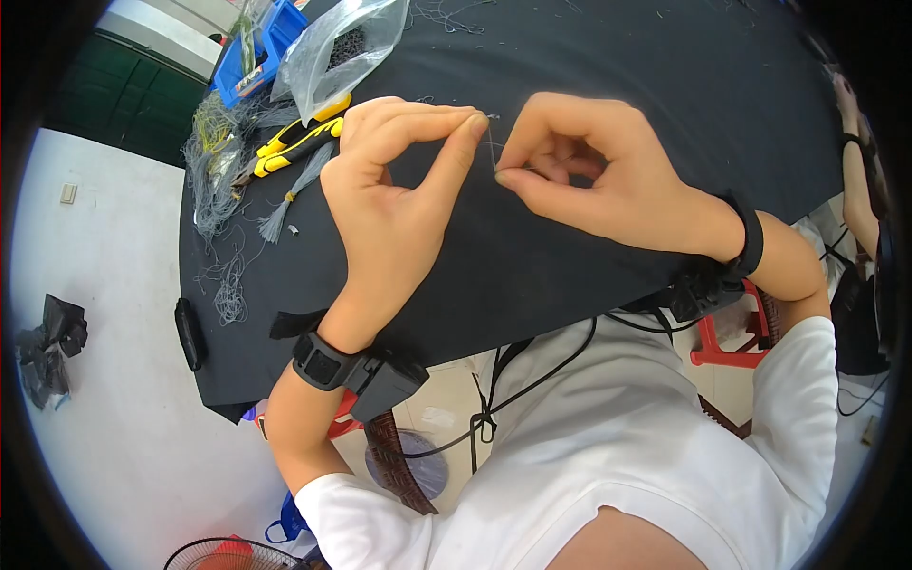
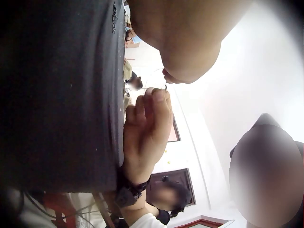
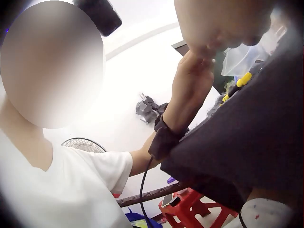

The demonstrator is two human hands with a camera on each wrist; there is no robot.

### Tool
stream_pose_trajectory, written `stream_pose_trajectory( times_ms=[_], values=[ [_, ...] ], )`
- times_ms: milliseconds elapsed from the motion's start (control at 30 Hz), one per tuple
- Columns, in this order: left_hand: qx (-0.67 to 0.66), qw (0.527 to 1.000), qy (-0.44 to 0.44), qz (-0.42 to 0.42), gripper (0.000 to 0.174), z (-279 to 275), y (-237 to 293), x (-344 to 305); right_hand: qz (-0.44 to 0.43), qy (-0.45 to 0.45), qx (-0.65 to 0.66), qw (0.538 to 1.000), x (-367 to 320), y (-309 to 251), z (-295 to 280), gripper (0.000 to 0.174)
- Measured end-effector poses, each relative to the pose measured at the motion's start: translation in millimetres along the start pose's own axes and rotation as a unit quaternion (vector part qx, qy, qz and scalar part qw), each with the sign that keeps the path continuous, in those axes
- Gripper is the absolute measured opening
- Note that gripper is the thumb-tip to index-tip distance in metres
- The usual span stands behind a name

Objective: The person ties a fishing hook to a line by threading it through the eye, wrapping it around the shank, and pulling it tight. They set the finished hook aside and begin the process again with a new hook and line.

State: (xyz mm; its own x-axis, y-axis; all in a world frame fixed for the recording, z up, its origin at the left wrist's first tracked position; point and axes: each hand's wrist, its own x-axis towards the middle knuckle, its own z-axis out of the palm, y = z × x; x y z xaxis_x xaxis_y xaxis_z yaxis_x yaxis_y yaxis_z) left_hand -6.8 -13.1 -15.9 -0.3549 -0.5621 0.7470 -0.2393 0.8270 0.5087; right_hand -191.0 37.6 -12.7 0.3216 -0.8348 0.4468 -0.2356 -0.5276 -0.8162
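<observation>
Over the black cloth, my left hand pinches a thin strand between thumb and forefinger. A tiny shiny piece sticks out past those fingertips, too small to make out its kind. My right hand pinches the lower part of the strand between thumb and forefinger, its other fingers curled in. A short length stretches between the two hands, and a fine loop of it shows near the right fingers. In the left wrist view the fingertips of both hands come close together.
Yellow-and-black pliers lie left of my left hand, by a tied bundle of grey strands and a tangled heap. Behind are a clear plastic bag and a blue bin. A black pouch-like object rests by the left edge.
</observation>
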Motion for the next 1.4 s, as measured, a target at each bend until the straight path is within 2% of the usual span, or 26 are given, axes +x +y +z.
stream_pose_trajectory(
  times_ms=[167, 333, 433, 500, 600, 800, 900, 1033, 1233, 1333, 1400],
  values=[
    [-0.019, 0.999, -0.034, -0.011, 0.01, 2, 3, 0, -0.074, 0.045, -0.056, 0.995, 5, -4, -8, 0.007],
    [-0.019, 0.994, -0.103, 0.014, 0.013, 0, 7, 0, -0.05, 0.047, -0.06, 0.996, 8, -4, -17, 0.006],
    [-0.02, 0.993, -0.114, 0.033, 0.014, 0, 8, 1, -0.049, 0.057, -0.053, 0.996, 9, -1, -17, 0.005],
    [-0.02, 0.995, -0.091, 0.039, 0.014, 2, 9, 2, -0.051, 0.064, -0.065, 0.995, 11, 0, -19, 0.004],
    [-0.017, 0.996, -0.078, 0.049, 0.015, 2, 9, 2, -0.021, 0.096, -0.045, 0.994, 12, 3, -17, 0.008],
    [-0.023, 0.995, -0.077, 0.058, 0.015, 2, 11, 3, 0.025, 0.081, -0.01, 0.996, 11, 6, -17, 0.01],
    [-0.032, 0.993, -0.087, 0.068, 0.017, -1, 10, 2, 0.04, 0.059, -0.008, 0.997, 12, 10, -18, 0.012],
    [-0.041, 0.993, -0.086, 0.071, 0.017, -3, 7, 1, 0.088, 0.009, 0.069, 0.994, 12, 16, -16, 0.015],
    [-0.152, 0.983, -0.056, -0.085, 0.011, 1, 5, -3, 0.13, -0.036, 0.173, 0.976, 7, 25, -4, 0.013],
    [-0.223, 0.958, -0.026, -0.18, 0.01, 2, 6, -4, 0.128, -0.055, 0.17, 0.976, 5, 24, -1, 0.014],
    [-0.255, 0.947, -0.01, -0.195, 0.01, 3, 4, -4, 0.1, -0.038, 0.147, 0.983, 3, 20, 3, 0.013]
  ],
)
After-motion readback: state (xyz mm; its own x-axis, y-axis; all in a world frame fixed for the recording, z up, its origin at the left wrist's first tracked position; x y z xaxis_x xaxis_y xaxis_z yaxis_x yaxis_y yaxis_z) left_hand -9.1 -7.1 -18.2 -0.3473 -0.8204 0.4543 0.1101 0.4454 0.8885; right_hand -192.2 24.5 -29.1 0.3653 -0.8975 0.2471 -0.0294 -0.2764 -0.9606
